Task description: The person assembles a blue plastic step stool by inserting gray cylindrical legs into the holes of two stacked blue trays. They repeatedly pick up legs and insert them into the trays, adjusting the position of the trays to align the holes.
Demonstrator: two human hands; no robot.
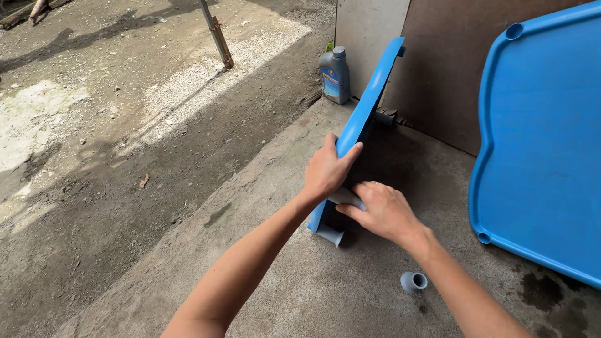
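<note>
Grey plastic sockets count three: one loose socket [413,282] on the concrete floor [300,294] nearest the camera, one fitted socket [330,235] at the panel's lower corner, one tube [346,198] pinched by the right hand [383,213]. Left hand [328,170], fingers curled over the edge, steadies the upright blue panel [366,112]; seating calls for aligned pressure. Beyond: one large blue tabletop [544,138], one oil bottle [335,75]
</note>
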